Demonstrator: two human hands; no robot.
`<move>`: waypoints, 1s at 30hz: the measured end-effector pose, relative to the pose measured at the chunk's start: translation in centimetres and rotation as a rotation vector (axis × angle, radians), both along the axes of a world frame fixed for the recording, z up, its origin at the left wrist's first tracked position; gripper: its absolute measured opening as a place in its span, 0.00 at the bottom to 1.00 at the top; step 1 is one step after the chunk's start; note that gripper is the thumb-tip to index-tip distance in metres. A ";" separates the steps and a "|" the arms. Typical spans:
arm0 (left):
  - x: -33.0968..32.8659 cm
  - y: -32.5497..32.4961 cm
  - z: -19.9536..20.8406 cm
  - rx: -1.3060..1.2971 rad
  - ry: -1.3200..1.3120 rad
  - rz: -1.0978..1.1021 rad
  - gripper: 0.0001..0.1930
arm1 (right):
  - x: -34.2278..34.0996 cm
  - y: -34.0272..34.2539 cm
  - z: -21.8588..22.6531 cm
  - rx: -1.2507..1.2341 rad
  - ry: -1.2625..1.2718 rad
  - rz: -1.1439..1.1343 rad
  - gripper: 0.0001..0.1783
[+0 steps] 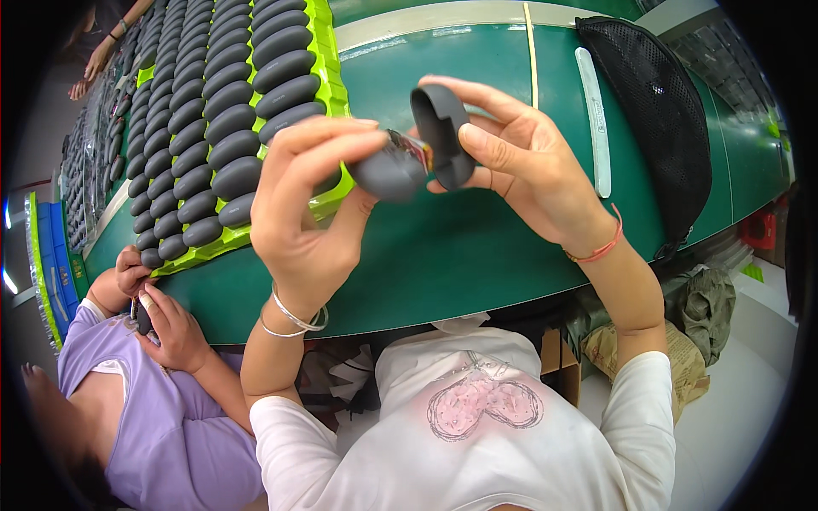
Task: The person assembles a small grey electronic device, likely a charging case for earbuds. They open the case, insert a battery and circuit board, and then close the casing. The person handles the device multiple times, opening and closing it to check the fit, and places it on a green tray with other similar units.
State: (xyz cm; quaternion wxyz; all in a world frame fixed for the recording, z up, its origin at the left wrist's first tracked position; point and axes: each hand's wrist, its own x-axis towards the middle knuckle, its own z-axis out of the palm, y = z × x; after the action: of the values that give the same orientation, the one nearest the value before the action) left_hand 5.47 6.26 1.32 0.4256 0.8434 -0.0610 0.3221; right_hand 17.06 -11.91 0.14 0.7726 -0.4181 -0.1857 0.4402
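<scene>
My left hand (pixel 308 200) grips a rounded dark grey casing (pixel 388 175) between thumb and fingers. At that casing's right end, a bit of circuitry with coloured parts (pixel 417 152) shows, slightly blurred. Close by on the right, my right hand (pixel 541 157) pinches a hollow dark grey shell (pixel 441 136), its stepped opening turned toward the casing. Both pieces are held above the green table (pixel 477 264), nearly touching; whether they touch I cannot tell.
A lime-green tray (pixel 328 51) packed with rows of dark oval casings lies to the left. A black mesh pouch (pixel 660 119), a pale flat strip (pixel 594 119) and a thin yellowish stick (pixel 532 55) lie on the right. A co-worker in purple (pixel 183 426) works at my left.
</scene>
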 end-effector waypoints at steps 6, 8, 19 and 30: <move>-0.6 0.2 0.7 0.443 -0.178 0.036 0.19 | -0.5 0.2 0.8 -0.050 0.084 0.121 0.26; -1.0 0.1 1.0 0.473 -0.156 0.024 0.20 | -1.0 0.2 1.0 -0.077 0.043 0.107 0.27; -1.3 -0.5 0.1 0.419 -0.016 0.008 0.22 | -1.7 -0.3 0.3 -0.053 0.064 0.145 0.27; -3.0 -2.2 -0.3 -0.481 0.379 0.003 0.23 | -3.0 0.2 -0.1 -0.063 -0.396 -0.143 0.27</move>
State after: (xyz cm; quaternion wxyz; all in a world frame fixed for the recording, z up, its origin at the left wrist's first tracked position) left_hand 2.52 4.11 1.06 0.6163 0.7638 0.0986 0.1649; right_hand 14.04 -11.68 0.00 0.7367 -0.5326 -0.2899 0.2991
